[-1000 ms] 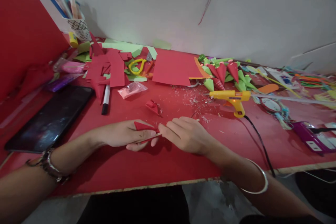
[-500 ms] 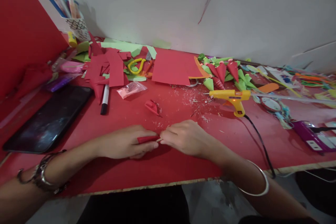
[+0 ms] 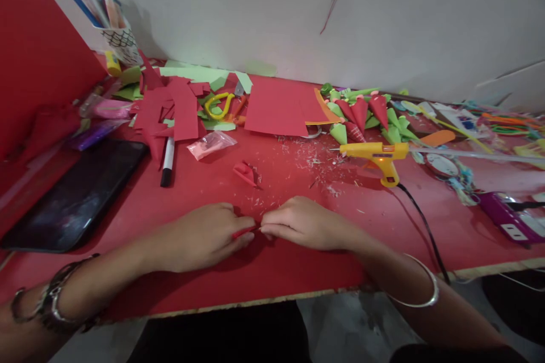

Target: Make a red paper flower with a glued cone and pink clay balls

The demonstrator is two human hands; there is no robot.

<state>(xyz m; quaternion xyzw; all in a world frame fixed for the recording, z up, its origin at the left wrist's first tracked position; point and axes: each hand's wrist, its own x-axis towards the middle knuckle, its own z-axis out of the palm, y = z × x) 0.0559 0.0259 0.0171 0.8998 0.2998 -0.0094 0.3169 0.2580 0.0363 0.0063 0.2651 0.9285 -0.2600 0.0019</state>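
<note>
My left hand point(image 3: 208, 235) is closed around a small rolled strip of red paper point(image 3: 243, 232), low over the red tabletop near its front edge. Against its fingertips, my right hand point(image 3: 304, 224) pinches the tip of a thin stick-like piece that meets the paper; most of it is hidden by the fingers. A folded scrap of red paper point(image 3: 244, 172) lies just beyond both hands. Farther right, a yellow glue gun point(image 3: 378, 154) rests on its side with its nozzle toward the left.
A black phone point(image 3: 76, 195), a marker point(image 3: 168, 161) and a plastic packet point(image 3: 212, 145) lie at left. Red paper sheets point(image 3: 276, 108) and red and green paper cones point(image 3: 361, 113) line the wall. A purple power strip point(image 3: 508, 216) sits right, near the glue gun's cord point(image 3: 423, 229).
My left hand has turned over slightly, so its back faces up more and less of the red paper shows. The fingertips of both hands stay close together.
</note>
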